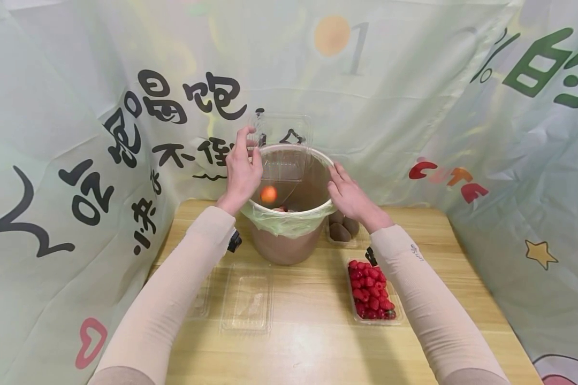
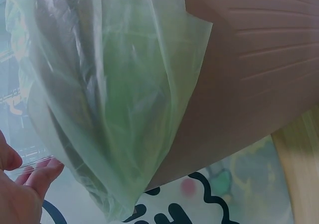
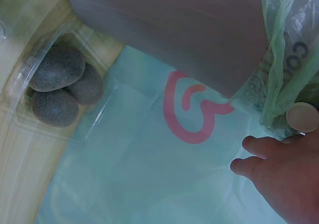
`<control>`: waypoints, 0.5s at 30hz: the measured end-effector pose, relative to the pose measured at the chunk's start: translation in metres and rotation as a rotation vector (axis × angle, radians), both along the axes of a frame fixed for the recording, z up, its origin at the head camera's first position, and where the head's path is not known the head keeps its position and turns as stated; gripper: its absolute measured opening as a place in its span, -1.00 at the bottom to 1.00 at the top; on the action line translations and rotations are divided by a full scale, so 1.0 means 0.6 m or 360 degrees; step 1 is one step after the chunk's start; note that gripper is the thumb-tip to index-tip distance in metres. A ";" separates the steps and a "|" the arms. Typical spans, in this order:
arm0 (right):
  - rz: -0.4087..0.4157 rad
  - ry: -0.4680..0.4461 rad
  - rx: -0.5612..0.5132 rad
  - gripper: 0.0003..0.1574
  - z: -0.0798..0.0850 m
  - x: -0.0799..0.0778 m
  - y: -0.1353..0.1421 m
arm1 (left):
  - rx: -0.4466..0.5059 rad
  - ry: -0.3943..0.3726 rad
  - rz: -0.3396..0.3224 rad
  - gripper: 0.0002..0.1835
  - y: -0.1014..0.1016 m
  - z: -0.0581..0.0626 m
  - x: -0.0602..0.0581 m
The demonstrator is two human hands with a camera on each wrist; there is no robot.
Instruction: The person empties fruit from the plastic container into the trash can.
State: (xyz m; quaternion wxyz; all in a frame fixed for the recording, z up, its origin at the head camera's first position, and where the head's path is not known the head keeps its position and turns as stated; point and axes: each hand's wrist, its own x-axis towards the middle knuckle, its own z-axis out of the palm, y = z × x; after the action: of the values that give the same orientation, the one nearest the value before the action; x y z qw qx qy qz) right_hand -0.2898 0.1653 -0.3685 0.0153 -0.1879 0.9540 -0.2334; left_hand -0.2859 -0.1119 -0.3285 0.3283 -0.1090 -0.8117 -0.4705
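1. printed cloth (image 1: 366,107) hung around a wooden worktop (image 1: 313,331).
2. left hand (image 1: 243,170) pinched a clear container (image 1: 285,141) at the bin's (image 1: 289,248) twelve o'clock.
3. right hand (image 1: 350,197), fingers straight, touched the bin at three o'clock.
4. an orange fruit (image 1: 268,194) showed, blurred, inside, toward eight o'clock.

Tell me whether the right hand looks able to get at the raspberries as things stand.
Probably yes: the right hand is at the bin, holding nothing that I can see, and the raspberries sit on the table on that same side, with nothing opaque covering them.
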 end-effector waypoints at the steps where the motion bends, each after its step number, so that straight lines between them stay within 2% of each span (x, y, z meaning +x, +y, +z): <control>1: 0.0000 0.0000 0.0001 -0.16 0.000 0.000 0.000 | -0.0003 0.0004 -0.0001 -0.60 0.000 0.000 0.000; 15: 0.0005 0.0007 0.0003 -0.15 -0.001 0.000 0.001 | -0.0020 0.0017 -0.0001 -0.61 -0.003 -0.002 0.002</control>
State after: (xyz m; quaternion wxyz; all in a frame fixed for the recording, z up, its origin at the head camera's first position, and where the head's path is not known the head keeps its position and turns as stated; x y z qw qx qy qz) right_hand -0.2895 0.1659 -0.3692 0.0136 -0.1900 0.9539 -0.2321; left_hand -0.2846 -0.1138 -0.3295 0.3319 -0.1139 -0.8129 -0.4649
